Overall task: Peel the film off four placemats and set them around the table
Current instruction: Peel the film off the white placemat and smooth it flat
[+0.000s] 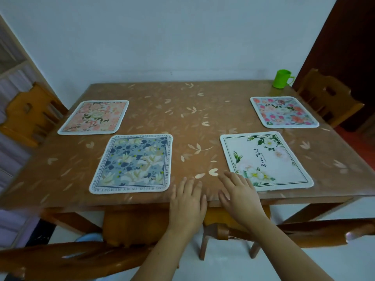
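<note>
Four placemats flat on a brown leaf-patterned tabletop (203, 118), set against a pale wall. At the far left, a peach floral placemat (93, 117); at the far right, a pink-and-red floral placemat (284, 111). Nearer, on the left, a blue floral placemat (133, 163) with a border of lettering; nearer, on the right, a white placemat (265, 160) with green sprigs, pale blossoms and script in the middle. All four well apart from one another, none overlapping, each lying fully on the tabletop. Cannot tell whether any film remains on them.

Left hand (187, 201) palm down at the near edge of the tabletop, between the blue and white placemats, fingers spread and flat, grip open and empty. Right hand (239, 193) just beside it, also palm down, fingers loosely spread, grip open and holding nothing; fingertips at or over the near-left corner of the white placemat, contact not certain.

A green plastic mug (282, 78) upright at the far right corner of the tabletop, behind the pink-and-red placemat. Wooden chairs at the left side (28, 116) and right side (328, 96), and another chair's back (81, 258) low in view on the near side.
</note>
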Demonstrator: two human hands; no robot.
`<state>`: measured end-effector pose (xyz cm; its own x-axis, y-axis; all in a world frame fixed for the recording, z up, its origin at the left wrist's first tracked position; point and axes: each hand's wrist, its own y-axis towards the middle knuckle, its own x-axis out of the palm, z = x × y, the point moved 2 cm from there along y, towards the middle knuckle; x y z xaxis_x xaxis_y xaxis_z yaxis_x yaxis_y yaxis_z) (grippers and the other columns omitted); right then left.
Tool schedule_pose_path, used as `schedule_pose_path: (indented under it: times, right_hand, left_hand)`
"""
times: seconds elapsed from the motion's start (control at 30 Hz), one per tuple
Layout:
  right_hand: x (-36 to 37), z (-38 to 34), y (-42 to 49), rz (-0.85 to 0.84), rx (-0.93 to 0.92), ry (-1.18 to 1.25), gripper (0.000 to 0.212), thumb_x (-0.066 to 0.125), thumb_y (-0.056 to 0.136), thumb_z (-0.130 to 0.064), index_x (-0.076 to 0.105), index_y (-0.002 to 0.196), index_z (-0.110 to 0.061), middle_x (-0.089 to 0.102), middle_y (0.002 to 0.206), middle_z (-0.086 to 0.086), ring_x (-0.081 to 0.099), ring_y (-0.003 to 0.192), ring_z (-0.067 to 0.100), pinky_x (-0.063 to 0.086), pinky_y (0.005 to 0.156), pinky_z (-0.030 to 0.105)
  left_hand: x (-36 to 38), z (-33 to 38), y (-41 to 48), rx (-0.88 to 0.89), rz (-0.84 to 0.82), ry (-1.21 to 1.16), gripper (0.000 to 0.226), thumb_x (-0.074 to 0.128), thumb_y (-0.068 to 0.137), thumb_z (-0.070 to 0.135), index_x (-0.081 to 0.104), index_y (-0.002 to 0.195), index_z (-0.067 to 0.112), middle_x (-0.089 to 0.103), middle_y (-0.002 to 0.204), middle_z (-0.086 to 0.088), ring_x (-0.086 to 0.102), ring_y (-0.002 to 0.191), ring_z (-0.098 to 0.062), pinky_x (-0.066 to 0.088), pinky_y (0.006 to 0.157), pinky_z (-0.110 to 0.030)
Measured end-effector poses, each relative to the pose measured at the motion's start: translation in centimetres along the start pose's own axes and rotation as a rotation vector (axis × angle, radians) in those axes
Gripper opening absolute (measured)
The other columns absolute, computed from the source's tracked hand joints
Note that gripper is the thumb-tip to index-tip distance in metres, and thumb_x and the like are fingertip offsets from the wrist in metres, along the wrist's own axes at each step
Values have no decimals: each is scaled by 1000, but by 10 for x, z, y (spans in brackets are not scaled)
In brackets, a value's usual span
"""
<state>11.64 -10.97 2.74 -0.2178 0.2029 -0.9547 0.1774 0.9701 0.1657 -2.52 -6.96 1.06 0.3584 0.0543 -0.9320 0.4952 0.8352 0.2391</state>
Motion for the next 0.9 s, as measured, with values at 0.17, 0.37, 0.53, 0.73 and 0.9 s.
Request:
schedule_pose_path:
  times: [0.17,0.37,0.53,0.73,0.9]
  right_hand:
    - [-6,29,-9,-36,5,-37,41,58,82,-30,50,121,-19,55,128,5,50,117,26,42,96,43]
    - [-5,52,2,-14,32,-45,40,62,80,-27,53,117,-17,59,122,8,54,112,28,47,90,46]
    - [-4,78,14,-42,95,-63,42,50,87,-33,44,127,-20,48,135,5,42,125,25,36,101,44]
    - [-2,116,20,-68,192,-94,42,50,87,-34,44,126,-20,47,136,6,41,126,25,35,102,45]
    - [4,140,27,-81,169,-68,41,54,85,-31,48,123,-16,52,132,8,45,123,27,37,100,45]
  left_hand:
    - [12,23,1,-52,15,-32,35,58,83,26,58,115,12,58,125,-12,48,122,-30,34,101,-53]
    - [28,32,22,0,-48,-39,40,39,90,34,49,124,16,49,135,-7,34,131,-26,22,109,-47]
    - [42,46,58,42,-111,-92,41,34,93,36,42,129,20,40,143,-3,26,135,-22,16,111,-45]
    - [67,71,90,166,-156,-143,41,37,93,34,42,130,18,42,141,-4,27,135,-22,12,112,-44]
    - [88,83,106,162,-164,-132,39,41,92,31,45,127,17,47,136,-5,32,132,-24,22,110,-47]
